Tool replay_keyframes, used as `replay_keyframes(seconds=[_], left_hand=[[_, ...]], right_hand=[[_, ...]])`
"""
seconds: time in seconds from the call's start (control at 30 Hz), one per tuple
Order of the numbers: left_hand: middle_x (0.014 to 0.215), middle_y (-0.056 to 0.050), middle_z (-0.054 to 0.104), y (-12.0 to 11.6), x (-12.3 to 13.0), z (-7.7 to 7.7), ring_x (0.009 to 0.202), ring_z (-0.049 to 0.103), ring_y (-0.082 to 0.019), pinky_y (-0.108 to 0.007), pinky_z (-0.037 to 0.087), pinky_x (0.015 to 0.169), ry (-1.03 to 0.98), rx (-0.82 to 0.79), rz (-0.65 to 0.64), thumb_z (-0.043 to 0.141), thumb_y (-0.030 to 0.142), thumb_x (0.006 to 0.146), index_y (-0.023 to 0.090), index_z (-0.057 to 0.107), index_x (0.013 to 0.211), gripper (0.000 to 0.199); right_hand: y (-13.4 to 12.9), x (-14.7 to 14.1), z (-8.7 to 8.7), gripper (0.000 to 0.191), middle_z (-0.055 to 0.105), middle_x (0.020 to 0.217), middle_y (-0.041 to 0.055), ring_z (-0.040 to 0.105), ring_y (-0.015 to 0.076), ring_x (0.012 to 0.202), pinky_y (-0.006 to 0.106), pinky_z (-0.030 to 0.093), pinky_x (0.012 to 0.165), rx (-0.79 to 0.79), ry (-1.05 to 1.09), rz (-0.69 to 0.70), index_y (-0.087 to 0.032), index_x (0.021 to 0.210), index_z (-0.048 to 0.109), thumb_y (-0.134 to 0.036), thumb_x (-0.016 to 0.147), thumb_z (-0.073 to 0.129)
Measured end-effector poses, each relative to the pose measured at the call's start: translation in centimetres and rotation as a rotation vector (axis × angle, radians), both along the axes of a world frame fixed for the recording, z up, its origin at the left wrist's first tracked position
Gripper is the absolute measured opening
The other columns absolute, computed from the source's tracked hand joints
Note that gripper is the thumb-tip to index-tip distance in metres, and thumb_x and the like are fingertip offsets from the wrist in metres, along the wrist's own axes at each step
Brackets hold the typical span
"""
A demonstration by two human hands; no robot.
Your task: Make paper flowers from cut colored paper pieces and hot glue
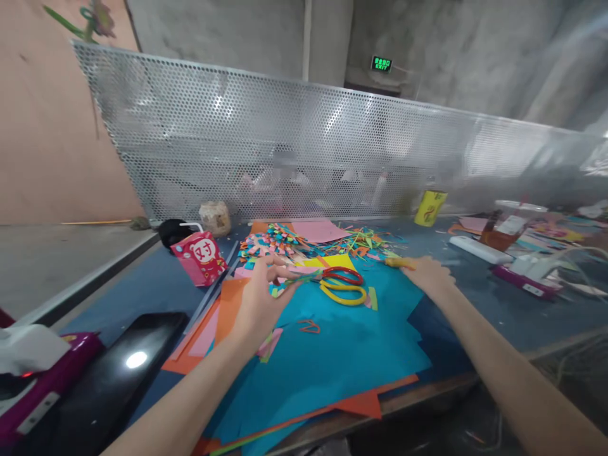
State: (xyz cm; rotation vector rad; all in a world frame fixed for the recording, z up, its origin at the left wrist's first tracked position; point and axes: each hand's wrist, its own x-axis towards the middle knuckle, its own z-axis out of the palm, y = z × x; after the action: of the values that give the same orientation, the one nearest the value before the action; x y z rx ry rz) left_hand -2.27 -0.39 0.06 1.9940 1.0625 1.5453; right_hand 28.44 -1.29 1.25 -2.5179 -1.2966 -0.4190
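My left hand [266, 294] is closed, thumb and fingers pinching near the blades of the scissors [342, 285], which have one red and one yellow handle loop. The scissors lie over blue paper sheets [351, 348] with their handles to the right. My right hand [427, 275] is closed on a small yellow-orange object [398, 262] at the right edge of the blue paper. Small strips of coloured paper lie on the sheets. Beyond them are a pile of folded paper pieces [273, 244] and a heap of thin paper shreds [363, 242].
A black phone [137, 361] and a purple power strip [52, 380] lie at the left. A red drink carton [200, 256] stands behind them. On the right are a cup of brown drink [508, 228], a yellow can [430, 208] and another power strip [525, 282]. A perforated metal screen [294, 145] spans the back.
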Motion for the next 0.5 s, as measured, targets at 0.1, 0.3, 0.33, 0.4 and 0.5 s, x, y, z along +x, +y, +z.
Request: replay_keyframes(seconds=[0.1, 0.3, 0.33, 0.4, 0.5], left_hand=[[0.074, 0.001, 0.060, 0.4, -0.2, -0.2, 0.063, 0.054, -0.012, -0.023, 0.040, 0.058, -0.024, -0.094, -0.037, 0.064, 0.018, 0.068, 0.020, 0.043, 0.086, 0.027], [0.067, 0.004, 0.058, 1.9, -0.4, -1.1, 0.055, 0.052, -0.010, -0.021, 0.039, 0.053, -0.283, -0.265, -0.102, 0.069, 0.023, 0.063, 0.020, 0.039, 0.091, 0.042], [0.067, 0.005, 0.058, 2.0, -0.4, -1.2, 0.055, 0.052, -0.010, -0.021, 0.038, 0.053, -0.290, -0.268, -0.094, 0.070, 0.023, 0.062, 0.020, 0.039, 0.091, 0.042], [0.067, 0.005, 0.058, 2.0, -0.4, -1.2, 0.056, 0.053, -0.010, -0.020, 0.038, 0.053, -0.282, -0.270, -0.089, 0.070, 0.022, 0.062, 0.019, 0.040, 0.092, 0.042], [0.068, 0.005, 0.057, 1.9, -0.4, -1.2, 0.061, 0.055, -0.010, -0.021, 0.040, 0.056, -0.268, -0.257, -0.103, 0.068, 0.020, 0.064, 0.019, 0.040, 0.092, 0.040]], right_hand=[[-0.6, -3.0, 0.2, 0.035, 0.054, 0.099, 0.0289, 0.048, 0.0426, 0.096, 0.055, 0.031, 0.073, 0.007, -0.099, 0.194, -0.004, 0.097, 0.057, -0.033, 0.080, 0.046], [-3.8, -10.4, -1.7, 0.023, 0.062, 0.106, 0.0022, 0.054, 0.0168, 0.099, 0.038, 0.027, 0.093, -0.054, -0.063, 1.355, -0.027, 0.106, 0.055, -0.031, 0.083, 0.050], [-4.1, -11.1, -2.2, 0.025, 0.063, 0.107, 0.0026, 0.054, 0.0162, 0.099, 0.038, 0.028, 0.092, -0.023, -0.041, 1.436, -0.026, 0.108, 0.054, -0.029, 0.084, 0.049], [-4.1, -12.2, -3.0, 0.026, 0.064, 0.104, 0.0029, 0.055, 0.0156, 0.097, 0.036, 0.033, 0.089, 0.021, -0.025, 1.514, -0.023, 0.110, 0.053, -0.027, 0.085, 0.049], [-3.8, -12.9, -3.6, 0.025, 0.066, 0.096, 0.0049, 0.058, 0.0163, 0.090, 0.034, 0.042, 0.082, 0.035, -0.031, 1.515, -0.018, 0.109, 0.054, -0.021, 0.085, 0.048]])
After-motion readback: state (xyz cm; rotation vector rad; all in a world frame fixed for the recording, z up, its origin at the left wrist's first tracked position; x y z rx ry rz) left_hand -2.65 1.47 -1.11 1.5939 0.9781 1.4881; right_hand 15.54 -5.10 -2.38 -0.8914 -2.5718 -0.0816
